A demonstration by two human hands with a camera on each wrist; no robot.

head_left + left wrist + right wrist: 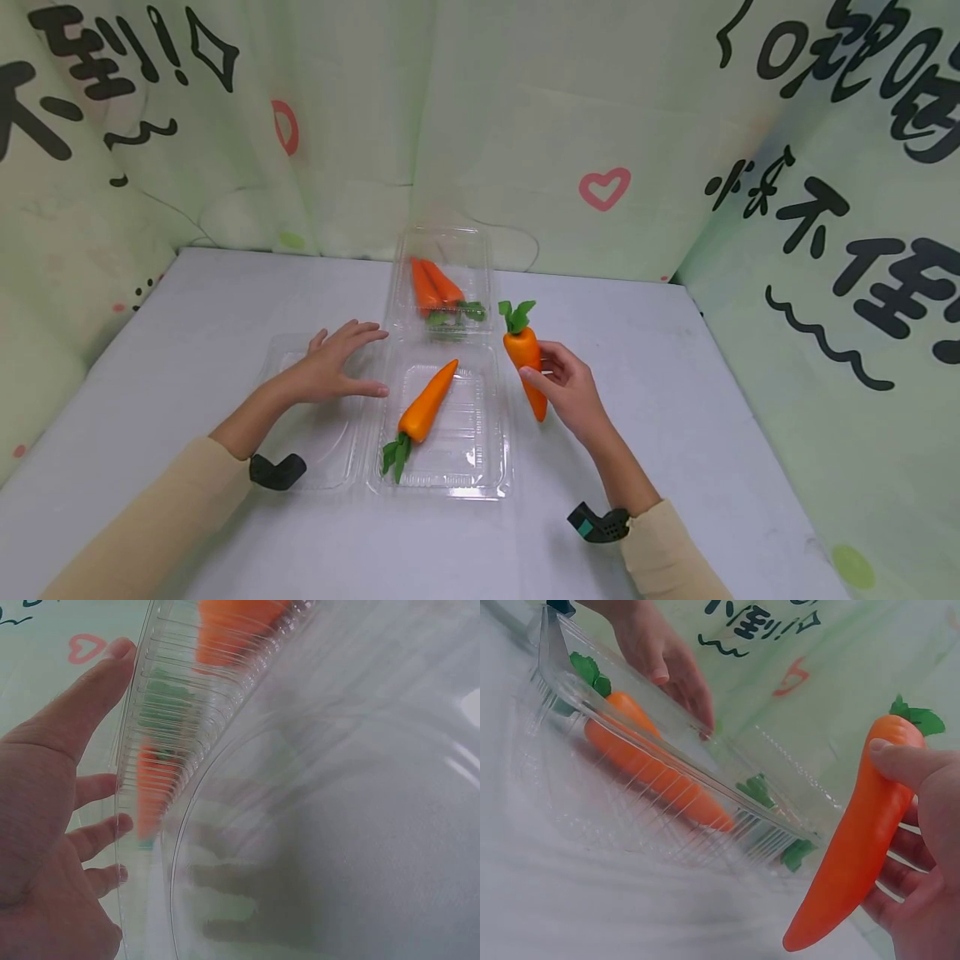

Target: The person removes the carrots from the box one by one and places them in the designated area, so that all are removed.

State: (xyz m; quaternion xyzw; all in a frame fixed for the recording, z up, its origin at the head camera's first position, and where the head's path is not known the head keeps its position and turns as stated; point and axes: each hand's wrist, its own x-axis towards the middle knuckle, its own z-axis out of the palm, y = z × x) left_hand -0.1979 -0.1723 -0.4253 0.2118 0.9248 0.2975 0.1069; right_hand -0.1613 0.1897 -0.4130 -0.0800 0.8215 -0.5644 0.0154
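My right hand [566,387] holds an orange toy carrot [847,847] with green leaves between thumb and fingers, leaves up and tip down. It is in the air just right of an open clear plastic container [491,467]. Inside that container one carrot [427,406] lies slantwise, leaves toward the near left corner. My left hand [330,367] hovers at the container's left side, above its clear lid [322,467], fingers spread and holding nothing. In the left wrist view, the left fingers [97,836] show close to the ribbed container wall.
Behind the open container stands another clear container [480,250] with two carrots [438,287] in it, their leaves toward me. A white table [637,333] carries everything. Pale green curtains [510,125] with dark lettering and pink hearts enclose the back and sides.
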